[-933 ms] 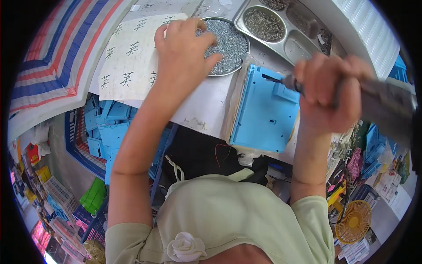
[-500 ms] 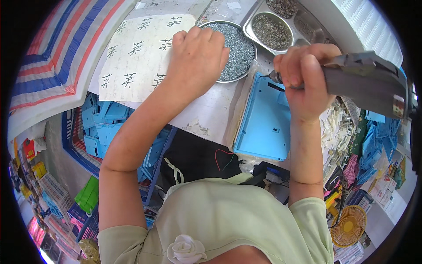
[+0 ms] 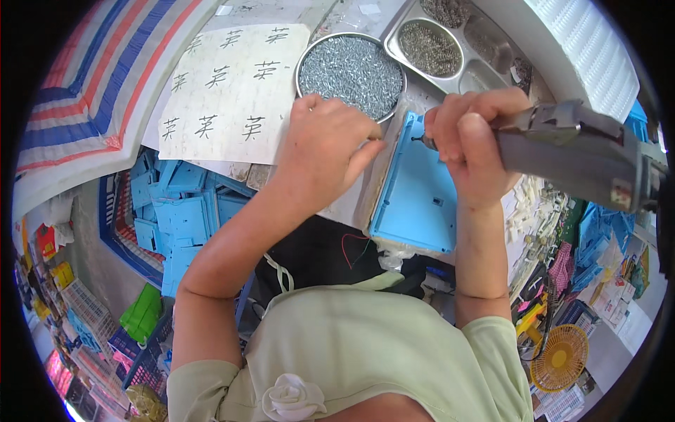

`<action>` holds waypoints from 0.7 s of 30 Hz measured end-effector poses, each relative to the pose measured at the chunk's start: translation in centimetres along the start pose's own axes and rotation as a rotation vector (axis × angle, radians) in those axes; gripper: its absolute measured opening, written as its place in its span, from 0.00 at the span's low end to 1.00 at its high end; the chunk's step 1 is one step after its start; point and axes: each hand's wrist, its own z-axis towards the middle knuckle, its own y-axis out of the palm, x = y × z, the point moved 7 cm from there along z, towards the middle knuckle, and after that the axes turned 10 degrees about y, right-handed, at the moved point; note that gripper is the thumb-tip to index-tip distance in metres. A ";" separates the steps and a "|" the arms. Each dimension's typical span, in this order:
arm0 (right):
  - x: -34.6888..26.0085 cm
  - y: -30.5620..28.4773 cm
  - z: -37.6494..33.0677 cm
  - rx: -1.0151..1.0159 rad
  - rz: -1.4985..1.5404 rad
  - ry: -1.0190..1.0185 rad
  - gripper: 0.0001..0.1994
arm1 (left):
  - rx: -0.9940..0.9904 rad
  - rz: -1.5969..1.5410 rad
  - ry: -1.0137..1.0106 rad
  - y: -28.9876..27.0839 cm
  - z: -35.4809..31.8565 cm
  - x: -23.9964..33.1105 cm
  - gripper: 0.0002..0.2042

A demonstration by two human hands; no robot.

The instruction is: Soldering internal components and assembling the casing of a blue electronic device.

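My right hand is wrapped round a dark electric screwdriver. Its body points off to the right, and its tip reaches the upper left part of a flat blue plastic panel. The panel lies in a pale, worn holder on the table. My left hand is closed between the panel and a round metal bowl full of small silvery screws. Thumb and fingers are drawn together, and what they hold is too small to make out.
A metal tray with compartments of small metal parts stands behind the panel. Paper with handwritten characters covers the table's left. A crate of blue panels stands low at left; white plastic pieces lie heaped at right.
My left hand has come back from the screw bowl towards me, uncovering the screws. My right hand and the screwdriver have shifted slightly nearer, with the tip lower along the panel.
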 end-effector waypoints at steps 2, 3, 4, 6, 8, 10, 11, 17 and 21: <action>0.2 0.0 0.2 0.009 -0.042 -0.007 0.07 | 0.006 -0.020 0.008 0.3 -0.5 0.3 0.07; 0.2 0.0 0.5 -0.001 -0.067 -0.030 0.06 | 0.024 -0.026 0.024 0.3 -0.4 0.4 0.07; 0.3 0.0 0.6 -0.009 -0.090 -0.041 0.06 | 0.042 -0.034 0.041 0.4 -0.3 0.5 0.08; 0.0 -0.1 0.9 -0.045 -0.073 -0.099 0.05 | 0.068 -0.042 0.067 0.3 0.0 1.2 0.08; -2.2 0.0 0.7 -0.104 0.129 -0.168 0.07 | 0.102 -0.058 0.084 0.2 0.4 1.8 0.07; -4.0 0.6 0.0 -0.210 0.268 -0.181 0.10 | 0.139 -0.085 0.074 0.1 0.0 2.3 0.07; -4.9 0.8 -0.2 -0.263 0.336 -0.187 0.12 | 0.129 -0.094 0.066 0.2 -0.3 2.7 0.07; -5.1 1.5 -1.3 -0.292 0.246 -0.156 0.11 | 0.105 -0.110 0.090 0.4 -0.1 3.0 0.08; -4.8 1.8 -2.1 -0.247 0.236 -0.111 0.12 | -0.056 -0.226 0.133 0.5 0.2 2.8 0.10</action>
